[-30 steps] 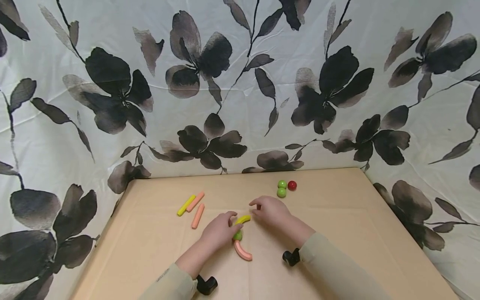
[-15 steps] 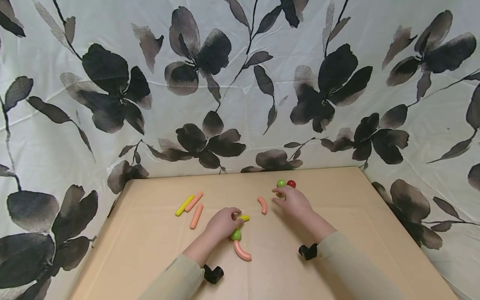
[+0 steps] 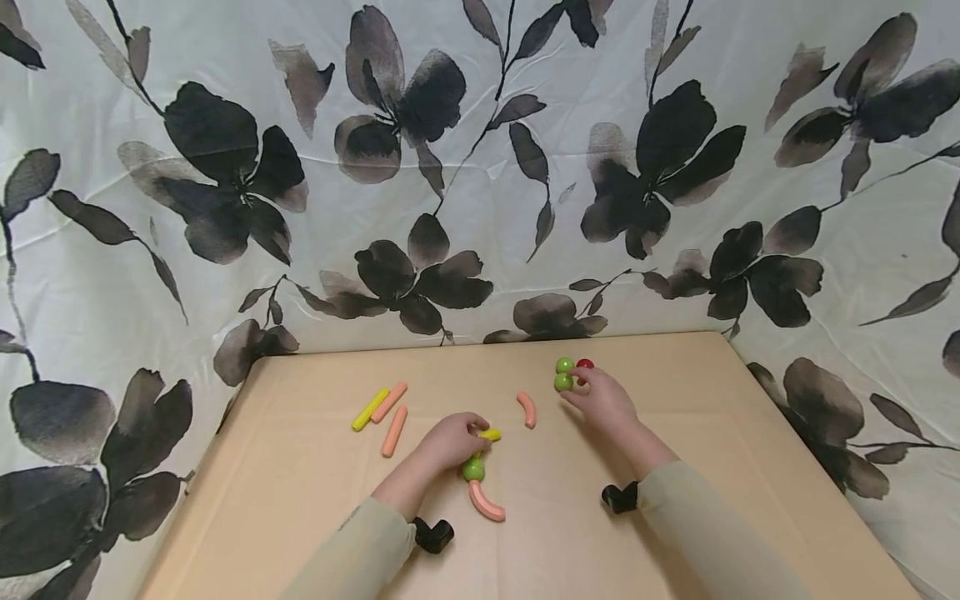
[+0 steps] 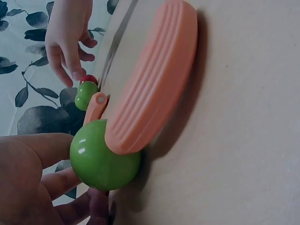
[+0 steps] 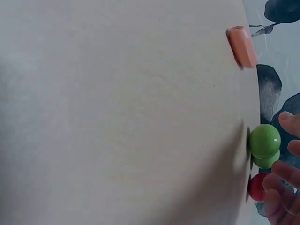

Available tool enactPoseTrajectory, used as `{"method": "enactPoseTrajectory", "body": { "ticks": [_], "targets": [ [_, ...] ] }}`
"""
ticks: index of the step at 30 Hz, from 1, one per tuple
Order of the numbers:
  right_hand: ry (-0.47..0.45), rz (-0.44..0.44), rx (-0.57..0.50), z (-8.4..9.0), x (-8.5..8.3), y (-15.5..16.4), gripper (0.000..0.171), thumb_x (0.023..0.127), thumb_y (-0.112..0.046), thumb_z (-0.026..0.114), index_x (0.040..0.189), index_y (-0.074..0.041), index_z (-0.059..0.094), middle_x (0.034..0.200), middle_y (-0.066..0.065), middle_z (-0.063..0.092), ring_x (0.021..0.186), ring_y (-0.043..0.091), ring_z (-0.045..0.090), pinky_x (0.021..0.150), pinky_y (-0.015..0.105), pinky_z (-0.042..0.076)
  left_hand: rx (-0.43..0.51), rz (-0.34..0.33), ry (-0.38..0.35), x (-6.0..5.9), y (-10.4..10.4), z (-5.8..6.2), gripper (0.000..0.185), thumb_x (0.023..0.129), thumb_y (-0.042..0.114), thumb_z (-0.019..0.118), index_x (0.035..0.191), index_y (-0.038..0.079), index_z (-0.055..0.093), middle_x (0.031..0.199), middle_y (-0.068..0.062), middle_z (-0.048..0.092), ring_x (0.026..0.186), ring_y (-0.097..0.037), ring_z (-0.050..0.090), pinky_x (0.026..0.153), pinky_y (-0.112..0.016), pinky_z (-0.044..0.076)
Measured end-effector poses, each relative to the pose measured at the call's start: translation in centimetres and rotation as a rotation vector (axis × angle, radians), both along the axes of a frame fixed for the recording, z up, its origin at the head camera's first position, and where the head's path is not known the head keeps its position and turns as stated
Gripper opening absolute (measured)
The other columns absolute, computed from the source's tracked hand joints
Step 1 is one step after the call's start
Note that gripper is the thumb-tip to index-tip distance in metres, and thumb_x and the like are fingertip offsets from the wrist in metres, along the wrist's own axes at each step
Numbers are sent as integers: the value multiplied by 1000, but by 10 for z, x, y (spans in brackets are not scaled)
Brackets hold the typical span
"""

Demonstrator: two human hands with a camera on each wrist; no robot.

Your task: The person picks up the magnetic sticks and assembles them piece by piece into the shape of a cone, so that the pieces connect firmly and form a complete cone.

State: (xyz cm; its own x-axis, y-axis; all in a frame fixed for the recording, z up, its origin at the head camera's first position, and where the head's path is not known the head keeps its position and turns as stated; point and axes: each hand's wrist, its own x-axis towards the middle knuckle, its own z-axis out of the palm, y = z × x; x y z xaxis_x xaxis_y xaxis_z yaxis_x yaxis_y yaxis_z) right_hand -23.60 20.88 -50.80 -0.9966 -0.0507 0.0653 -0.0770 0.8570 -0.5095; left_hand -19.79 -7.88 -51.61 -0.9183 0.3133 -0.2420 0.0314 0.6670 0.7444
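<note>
My left hand (image 3: 452,439) pinches a curved yellow piece (image 3: 492,434), most of which its fingers hide. Below those fingers a green ball (image 3: 473,468) meets one end of a ridged, curved pink piece (image 3: 487,503); in the left wrist view, the ball (image 4: 101,157) sits right by the fingers. Farther back, my right hand (image 3: 606,400) has its thumb and fingers spread beside two green balls, one in front (image 3: 563,382) and one behind (image 3: 565,365). Its fingertips partly cover a red ball (image 3: 585,364). In the right wrist view, the fingers (image 5: 286,173) are apart from each other.
Another curved pink piece (image 3: 527,410) lies between the hands. On the left are a straight yellow stick (image 3: 371,409) and two straight pink sticks, one beside it (image 3: 389,402) and one nearer (image 3: 394,432). Floral cloth hangs behind the tan table (image 3: 315,517).
My right hand has left a curved pink piece on the table and moved right to the green and red balls. The left hand stays at the yellow piece, shifting only slightly.
</note>
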Motion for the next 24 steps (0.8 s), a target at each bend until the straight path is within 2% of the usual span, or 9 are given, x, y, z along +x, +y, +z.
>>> {"method": "enactPoseTrajectory", "body": {
  "ticks": [6, 12, 18, 24],
  "targets": [
    [-7, -30, 7, -9, -9, -1, 47, 86, -30, 77, 126, -7, 64, 109, 14, 68, 100, 31, 63, 86, 49, 50, 8, 15, 10, 3, 3, -5, 30, 89, 23, 71, 116, 10, 70, 87, -3, 57, 69, -16, 53, 59, -30, 43],
    [-31, -66, 11, -13, -14, -4, 47, 85, -29, 78, 125, -8, 64, 98, 9, 66, 88, 27, 59, 81, 46, 48, 16, 15, 26, 7, 4, -3, 27, 90, 21, 69, 114, 9, 70, 89, -3, 59, 73, -18, 54, 62, -31, 44],
    [-55, -96, 18, -13, -16, -7, 42, 87, -28, 76, 122, -8, 63, 98, 10, 66, 87, 28, 58, 83, 46, 48, 28, 5, 13, 7, 3, -1, 24, 90, 20, 68, 112, 10, 71, 91, -3, 60, 77, -18, 54, 67, -31, 44],
    [-44, -87, 12, -13, -16, -9, 39, 88, -26, 74, 121, -8, 63, 102, 10, 68, 89, 29, 60, 87, 48, 48, 45, -1, -1, 7, 0, 1, 24, 90, 18, 69, 111, 9, 72, 92, -4, 60, 78, -18, 54, 67, -31, 44]
  ]
}}
